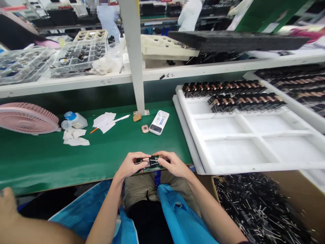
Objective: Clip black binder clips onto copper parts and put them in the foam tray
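Observation:
My left hand [132,165] is closed around a small copper-coloured piece [146,162], with something black beside it under the fingers. My right hand [173,163] pinches a black binder clip [153,161] with silver wire handles. Clip and copper-coloured piece meet between my hands, just above the front edge of the green table [106,159]; whether the clip grips the piece cannot be made out. Beyond my hands lie a square copper-coloured case [145,128] with a dark round middle, a small tan block [137,117] and a white device [159,122] with a dark display.
To the right, a white foam tray [230,137] carries rows of black clips with copper-coloured pieces [247,103]. Below it stands a cardboard box of loose clips [259,206]. Leftward are a pink fan [27,118], a bottle [74,119] and paper scraps [104,122]. Another person's arm [27,223] reaches in lower left.

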Motion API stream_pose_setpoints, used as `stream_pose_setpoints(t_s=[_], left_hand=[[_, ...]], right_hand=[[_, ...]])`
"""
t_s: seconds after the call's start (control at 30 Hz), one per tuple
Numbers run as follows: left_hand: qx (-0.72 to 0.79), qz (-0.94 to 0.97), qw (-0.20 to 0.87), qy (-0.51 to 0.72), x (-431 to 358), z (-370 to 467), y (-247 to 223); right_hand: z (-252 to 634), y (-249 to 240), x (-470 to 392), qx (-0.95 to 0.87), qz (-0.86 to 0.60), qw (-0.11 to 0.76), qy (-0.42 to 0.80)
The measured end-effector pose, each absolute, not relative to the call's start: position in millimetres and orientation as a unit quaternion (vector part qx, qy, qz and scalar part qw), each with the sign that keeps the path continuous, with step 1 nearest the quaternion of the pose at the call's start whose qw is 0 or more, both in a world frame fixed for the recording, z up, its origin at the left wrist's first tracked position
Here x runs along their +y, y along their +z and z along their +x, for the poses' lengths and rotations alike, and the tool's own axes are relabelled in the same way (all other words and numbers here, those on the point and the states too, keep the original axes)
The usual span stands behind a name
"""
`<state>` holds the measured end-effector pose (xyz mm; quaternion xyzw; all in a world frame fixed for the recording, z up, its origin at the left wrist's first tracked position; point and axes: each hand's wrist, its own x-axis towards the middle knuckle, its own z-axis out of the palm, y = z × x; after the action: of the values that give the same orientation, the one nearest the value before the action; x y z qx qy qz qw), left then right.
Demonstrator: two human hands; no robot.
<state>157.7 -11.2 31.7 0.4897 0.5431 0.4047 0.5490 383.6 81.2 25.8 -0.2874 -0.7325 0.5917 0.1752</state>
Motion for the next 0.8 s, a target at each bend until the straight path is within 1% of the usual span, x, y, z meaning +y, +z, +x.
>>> stream_pose_setpoints(t_s=[0.1, 0.2, 0.27, 0.3, 0.37, 0.4, 0.43, 0.5, 0.6, 0.7, 0.8], left_hand=[[0.532, 0.558, 0.523, 0.363, -15.4, 162.7, 54.7], [0.5, 0.618, 0.491, 0.355, -12.7, 159.4, 81.4], [0.497, 0.61, 0.48, 0.387, 1.1, 150.5, 89.8], [0.519, 0.594, 0.46, 0.408, 12.3, 144.9, 89.0], [0.614, 0.549, 0.369, 0.431, 40.5, 133.7, 77.1], [0.67, 0.529, 0.305, 0.422, 55.5, 129.2, 67.2], [0.715, 0.52, 0.244, 0.398, 69.8, 125.8, 55.9], [0.758, 0.547, 0.147, 0.323, 92.5, 122.9, 33.2], [0.754, 0.612, 0.056, 0.233, 107.9, 123.6, 9.2], [0.747, 0.617, 0.046, 0.242, 107.9, 122.2, -0.3], [0.745, 0.588, 0.092, 0.302, 104.7, 116.9, -1.9]], right_hand=[[386.1, 56.6, 71.8, -0.749, -0.268, 0.152, 0.586], [399.0, 94.5, 58.4, -0.753, -0.308, 0.164, 0.558], [415.6, 116.7, 55.5, -0.702, -0.351, 0.199, 0.587], [426.0, 125.8, 58.5, -0.665, -0.365, 0.223, 0.611], [448.7, 139.7, 75.8, -0.598, -0.398, 0.288, 0.634], [459.6, 144.5, 90.2, -0.578, -0.422, 0.324, 0.619], [469.2, 148.0, 107.7, -0.571, -0.451, 0.357, 0.586], [483.0, 151.3, 148.4, -0.583, -0.519, 0.4, 0.479], [488.7, 148.0, 207.5, -0.632, -0.605, 0.401, 0.273], [483.6, 137.8, 246.7, -0.668, -0.646, 0.355, 0.103], [477.5, 126.9, 265.9, -0.684, -0.667, 0.294, 0.027]])
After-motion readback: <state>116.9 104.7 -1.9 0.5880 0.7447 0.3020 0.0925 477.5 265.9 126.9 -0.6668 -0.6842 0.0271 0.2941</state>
